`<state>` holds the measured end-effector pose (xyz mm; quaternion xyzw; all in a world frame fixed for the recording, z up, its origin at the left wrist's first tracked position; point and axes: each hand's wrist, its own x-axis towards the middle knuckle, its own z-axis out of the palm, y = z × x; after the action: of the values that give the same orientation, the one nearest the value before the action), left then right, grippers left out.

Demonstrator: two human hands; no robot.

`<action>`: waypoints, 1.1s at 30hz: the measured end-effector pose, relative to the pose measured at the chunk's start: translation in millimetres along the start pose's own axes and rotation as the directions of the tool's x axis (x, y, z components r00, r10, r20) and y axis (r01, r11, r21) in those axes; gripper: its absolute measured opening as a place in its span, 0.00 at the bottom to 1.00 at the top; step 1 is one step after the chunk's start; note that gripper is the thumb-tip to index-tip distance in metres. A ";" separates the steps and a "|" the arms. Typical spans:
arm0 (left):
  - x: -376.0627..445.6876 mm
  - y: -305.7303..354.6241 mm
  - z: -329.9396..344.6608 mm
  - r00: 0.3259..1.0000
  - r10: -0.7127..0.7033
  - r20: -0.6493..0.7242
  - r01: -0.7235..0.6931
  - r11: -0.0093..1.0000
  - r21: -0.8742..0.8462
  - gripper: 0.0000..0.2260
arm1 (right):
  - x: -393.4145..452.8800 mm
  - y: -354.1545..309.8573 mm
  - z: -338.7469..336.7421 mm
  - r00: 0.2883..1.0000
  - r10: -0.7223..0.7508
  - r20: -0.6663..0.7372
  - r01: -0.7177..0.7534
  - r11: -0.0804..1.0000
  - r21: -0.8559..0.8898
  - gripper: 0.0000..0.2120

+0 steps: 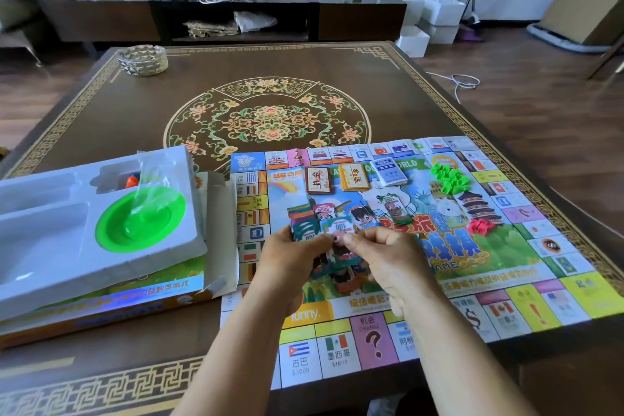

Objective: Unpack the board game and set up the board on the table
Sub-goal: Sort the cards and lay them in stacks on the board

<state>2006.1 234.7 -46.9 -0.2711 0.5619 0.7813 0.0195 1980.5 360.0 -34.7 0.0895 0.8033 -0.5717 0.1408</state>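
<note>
The paper game board [499, 284] lies unfolded at the table's [101, 118] near right corner. Over it, left hand [290, 257] and right hand [388, 257] both pinch play money [337, 228]. Three card decks [353, 176] sit near the board's far edge. The opened box [101, 300] lies left; a wooden floor surrounds.

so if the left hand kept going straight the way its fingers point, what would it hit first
Probably the fanned play money that the left hand already pinches. Beyond it, the brown card stack on the game board seems next, though depth is unclear.

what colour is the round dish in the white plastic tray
Bright green. The round dish sits in the white plastic tray, seen clearly in the head view.
</note>
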 end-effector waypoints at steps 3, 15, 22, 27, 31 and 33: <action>-0.2 -0.7 4.9 1.000 -0.002 0.003 0.002 1.000 -0.021 0.04 | 3.9 3.1 -4.5 1.000 0.027 -0.010 -0.027 0.999 0.031 0.10; 2.6 -7.2 19.8 1.000 0.002 -0.007 -0.002 1.000 0.006 0.08 | 8.3 8.9 -18.8 0.999 0.044 0.000 -0.044 0.994 0.097 0.06; 6.1 -11.8 27.6 1.000 0.018 -0.013 -0.017 0.999 0.034 0.06 | 9.4 12.8 -23.2 1.000 -0.007 -0.015 0.008 0.999 0.054 0.08; 7.7 -14.4 31.0 0.999 0.023 -0.031 -0.022 0.999 0.049 0.05 | 10.6 12.8 -28.6 0.999 0.033 0.008 -0.033 0.994 0.103 0.08; 7.8 -13.9 31.6 0.999 0.026 -0.039 -0.023 0.998 0.060 0.05 | 10.0 12.6 -37.2 0.999 0.033 0.022 -0.036 0.992 0.121 0.06; 6.6 -12.9 32.3 0.999 0.026 -0.036 -0.024 0.997 0.070 0.04 | 9.3 13.8 -35.8 1.000 -0.006 0.022 0.005 0.998 0.070 0.05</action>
<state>1991.9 266.4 -53.9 -0.2774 0.5924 0.7563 0.0088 1971.5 398.3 -39.1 0.0857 0.7815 -0.6007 0.1449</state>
